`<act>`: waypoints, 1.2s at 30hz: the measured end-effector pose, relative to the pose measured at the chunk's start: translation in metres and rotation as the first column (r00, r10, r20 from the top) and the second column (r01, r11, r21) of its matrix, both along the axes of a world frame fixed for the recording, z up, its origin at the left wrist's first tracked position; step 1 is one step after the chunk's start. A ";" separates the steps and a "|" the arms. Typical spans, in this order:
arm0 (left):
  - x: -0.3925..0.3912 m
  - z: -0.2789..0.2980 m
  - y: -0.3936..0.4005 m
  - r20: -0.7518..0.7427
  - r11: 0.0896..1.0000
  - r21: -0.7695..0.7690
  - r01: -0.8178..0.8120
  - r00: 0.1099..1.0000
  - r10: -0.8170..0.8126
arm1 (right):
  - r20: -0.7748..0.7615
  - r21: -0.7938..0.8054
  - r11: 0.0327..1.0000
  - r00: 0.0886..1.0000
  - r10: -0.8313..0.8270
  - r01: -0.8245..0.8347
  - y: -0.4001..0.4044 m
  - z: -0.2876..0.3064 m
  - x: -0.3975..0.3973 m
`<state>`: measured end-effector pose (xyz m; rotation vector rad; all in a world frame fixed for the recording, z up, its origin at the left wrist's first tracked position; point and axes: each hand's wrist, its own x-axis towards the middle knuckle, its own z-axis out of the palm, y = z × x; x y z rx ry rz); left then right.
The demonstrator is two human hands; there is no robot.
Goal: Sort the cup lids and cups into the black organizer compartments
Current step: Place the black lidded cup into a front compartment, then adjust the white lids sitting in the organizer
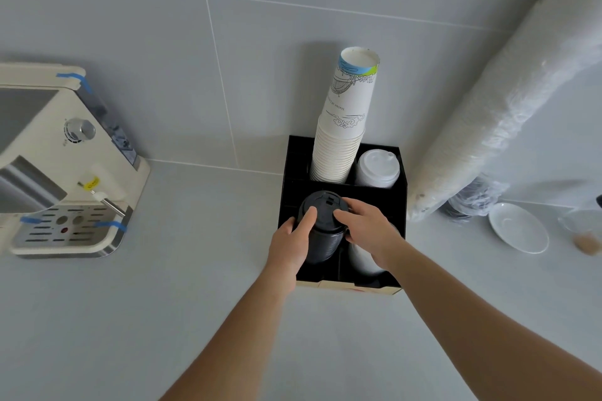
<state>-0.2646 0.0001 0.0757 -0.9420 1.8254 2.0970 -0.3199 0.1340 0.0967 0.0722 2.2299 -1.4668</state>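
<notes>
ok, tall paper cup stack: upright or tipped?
Upright: the tall white printed paper cup stack stands, cups nested upside down, in the black organizer's back compartment.

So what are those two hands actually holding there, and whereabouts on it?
A stack of black lids, gripped near its top: the left hand on its left side, the right hand on its right, fingertips resting on the topmost lid, over the black organizer.

Grey tiled wall ahead of me, pale counter below. Cream coffee machine sits at my left. At my right, a long plastic-wrapped sleeve leans on the wall, white saucer near its foot.
</notes>
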 end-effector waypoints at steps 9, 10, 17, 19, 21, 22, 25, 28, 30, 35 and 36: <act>0.007 0.006 -0.001 -0.013 0.999 0.023 -0.034 0.999 0.034 | 0.005 0.003 0.999 0.999 -0.032 0.032 0.009 0.012 0.011; 0.007 0.006 -0.001 -0.017 0.999 0.031 -0.034 0.999 0.034 | 0.002 0.006 1.000 1.000 -0.029 0.029 0.010 0.011 0.011; 0.031 0.007 -0.003 -0.089 0.993 -0.086 -0.078 0.994 0.071 | -0.025 0.077 0.997 0.999 -0.028 0.030 0.025 0.013 0.011; 0.048 0.004 -0.002 -0.118 0.987 -0.089 -0.137 0.985 0.126 | -0.060 0.117 0.992 0.997 -0.039 0.046 0.040 0.017 0.011; 0.063 -0.001 0.003 -0.113 0.983 -0.060 -0.171 0.980 0.164 | -0.086 0.143 0.986 0.993 -0.079 0.090 0.057 0.020 0.010; 0.069 -0.002 0.008 -0.101 0.986 -0.056 -0.158 0.983 0.152 | -0.103 0.164 0.981 0.991 -0.087 0.103 0.065 0.021 0.009; 0.075 -0.015 0.029 -0.064 0.999 -0.031 -0.033 0.997 0.031 | -0.150 0.279 0.956 0.988 -0.045 0.086 0.085 0.017 0.005; 0.070 -0.022 0.056 -0.041 0.992 0.000 0.123 0.992 -0.123 | -0.183 0.449 0.894 0.981 0.071 0.019 0.097 0.005 0.004; 0.059 -0.021 0.072 -0.005 0.977 -0.008 0.211 0.978 -0.211 | -0.200 0.553 0.831 0.960 0.194 -0.053 0.102 -0.004 0.005; 0.024 -0.019 0.102 0.055 0.965 -0.061 0.255 0.966 -0.252 | -0.114 0.717 0.643 0.866 0.486 -0.267 0.101 -0.021 0.000; 0.018 -0.023 0.106 0.070 0.968 -0.076 0.238 0.970 -0.233 | -0.087 0.753 0.586 0.837 0.540 -0.300 0.101 -0.023 -0.001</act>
